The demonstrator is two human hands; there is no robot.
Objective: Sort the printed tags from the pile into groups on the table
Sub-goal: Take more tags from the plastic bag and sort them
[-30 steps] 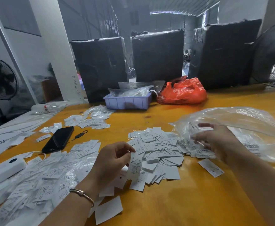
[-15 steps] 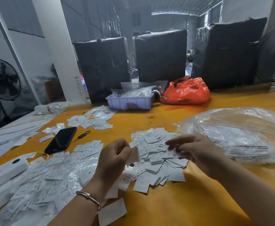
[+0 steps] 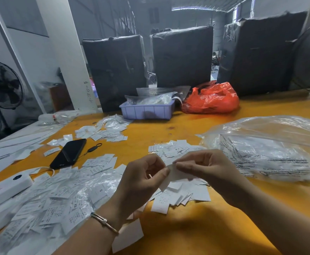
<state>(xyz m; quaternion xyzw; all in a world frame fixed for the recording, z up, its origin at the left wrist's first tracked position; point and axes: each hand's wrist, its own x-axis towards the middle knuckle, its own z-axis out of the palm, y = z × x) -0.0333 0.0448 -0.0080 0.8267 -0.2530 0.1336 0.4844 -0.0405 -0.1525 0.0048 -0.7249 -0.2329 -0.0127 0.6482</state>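
- Now, head view: the left hand and the right hand meet above the yellow table, and both pinch the same white tag between thumb and fingers; each hand is closed on it.
- The tag hangs between the two hands, its lower edge pointing down to the pile of tags just under them.
- Behind the hands, more of this pile spreads away from the person; the print on it is too small to read.
- Left of the left hand lies a wide group of tags on clear plastic, some marked S or XS.
- Far behind the left hand lies another small group of tags.
- Right of the right hand lies a big clear plastic bag with black print, touching the table.
- Left and behind the left hand lies a black phone, face up, with a small black strap just beside it.
- At the far left of the left hand lies a white device with a cable.
- The left wrist wears a thin bracelet.
- Well behind both hands stand a lilac tray holding plastic bags and an orange-red plastic bag beside it.
- Behind them stand three black wrapped bales.
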